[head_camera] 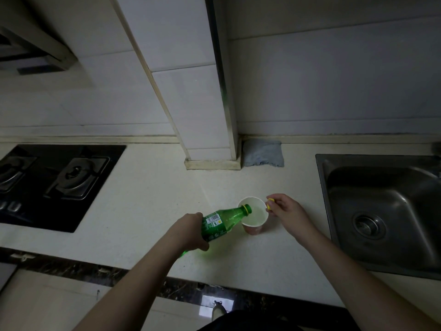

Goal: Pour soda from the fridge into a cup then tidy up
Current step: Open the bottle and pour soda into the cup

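Observation:
A green soda bottle with a barcode label is tilted, its open mouth over the rim of a paper cup standing on the pale countertop. Pale liquid lies in the cup. My left hand grips the bottle around its lower body. My right hand hovers just right of the cup's rim and pinches the small yellow bottle cap between its fingertips.
A black gas hob is set into the counter at the left. At the right sits a steel sink. A folded blue-grey cloth lies against the wall beside a tiled column.

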`<state>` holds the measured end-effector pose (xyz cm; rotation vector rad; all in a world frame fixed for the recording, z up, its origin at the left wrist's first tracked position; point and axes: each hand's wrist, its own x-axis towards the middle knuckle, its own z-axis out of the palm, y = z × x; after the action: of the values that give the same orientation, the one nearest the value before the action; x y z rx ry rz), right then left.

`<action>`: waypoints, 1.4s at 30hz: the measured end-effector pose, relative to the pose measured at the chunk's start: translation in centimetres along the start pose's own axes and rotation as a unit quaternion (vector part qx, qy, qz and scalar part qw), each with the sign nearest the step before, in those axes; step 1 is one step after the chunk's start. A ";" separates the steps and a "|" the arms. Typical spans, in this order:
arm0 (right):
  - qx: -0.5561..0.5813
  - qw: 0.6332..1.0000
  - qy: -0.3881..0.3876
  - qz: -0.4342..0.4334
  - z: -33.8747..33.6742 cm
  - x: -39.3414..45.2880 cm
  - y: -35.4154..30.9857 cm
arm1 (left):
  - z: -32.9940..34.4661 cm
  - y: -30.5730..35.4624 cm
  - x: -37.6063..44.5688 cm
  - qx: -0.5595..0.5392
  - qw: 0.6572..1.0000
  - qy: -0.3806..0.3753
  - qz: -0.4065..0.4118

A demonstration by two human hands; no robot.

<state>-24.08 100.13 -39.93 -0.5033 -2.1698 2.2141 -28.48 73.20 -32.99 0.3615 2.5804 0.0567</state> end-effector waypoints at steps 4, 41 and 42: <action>-0.007 1.000 0.004 -0.003 0.0 0.0 0.1 | 0.0 0.0 0.0 0.001 1.000 0.000 0.001; -0.036 0.996 -0.064 -0.059 2.1 -0.8 -5.5 | 1.4 -1.9 1.2 -0.173 0.981 -0.004 0.090; -0.041 0.994 -0.071 -0.066 2.2 -0.8 -6.0 | 1.2 -1.9 1.3 -0.176 0.980 0.001 0.096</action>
<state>-25.11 98.04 -33.90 -0.2025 -2.2958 2.1612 -29.38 71.66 -34.90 0.4723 2.4657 0.5738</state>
